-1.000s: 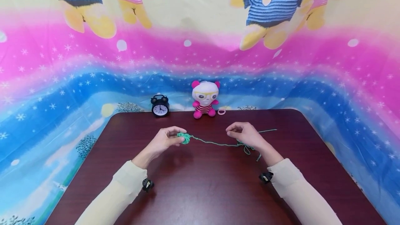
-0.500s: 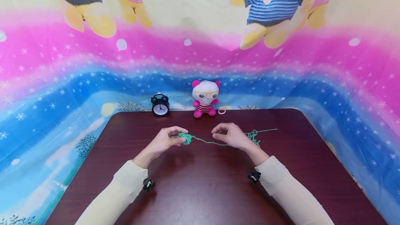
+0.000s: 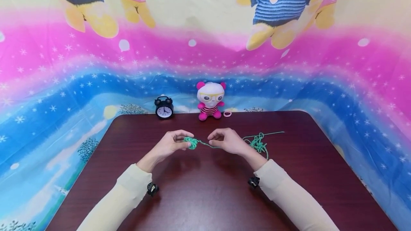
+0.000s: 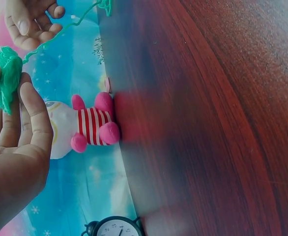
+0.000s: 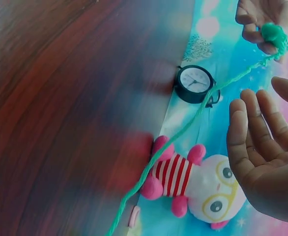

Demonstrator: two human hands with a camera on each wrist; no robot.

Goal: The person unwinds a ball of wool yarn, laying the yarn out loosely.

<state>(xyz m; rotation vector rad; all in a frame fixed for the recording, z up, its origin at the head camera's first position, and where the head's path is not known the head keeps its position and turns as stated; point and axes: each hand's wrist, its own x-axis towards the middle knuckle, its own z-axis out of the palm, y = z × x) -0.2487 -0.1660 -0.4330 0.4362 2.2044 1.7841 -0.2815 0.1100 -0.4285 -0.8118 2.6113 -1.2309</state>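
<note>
Right hand (image 3: pixel 229 141) has moved in toward left hand (image 3: pixel 168 144), fingers relaxed, holding nothing; left pinches the green yarn bundle (image 3: pixel 191 143) above the worktop (image 3: pixel 199 188), part looks gathered, linking strand (image 5: pixel 189 125) and loose tangle (image 3: pixel 258 143) remain.

The head camera faces forward-down; both nearer wrist views share a panda (image 4: pixel 87 127).

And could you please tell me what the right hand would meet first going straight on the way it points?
Probably the bunched green yarn pinched by the left hand; depth is unclear, so the right hand might first brush the thin green strand leading to it.
</note>
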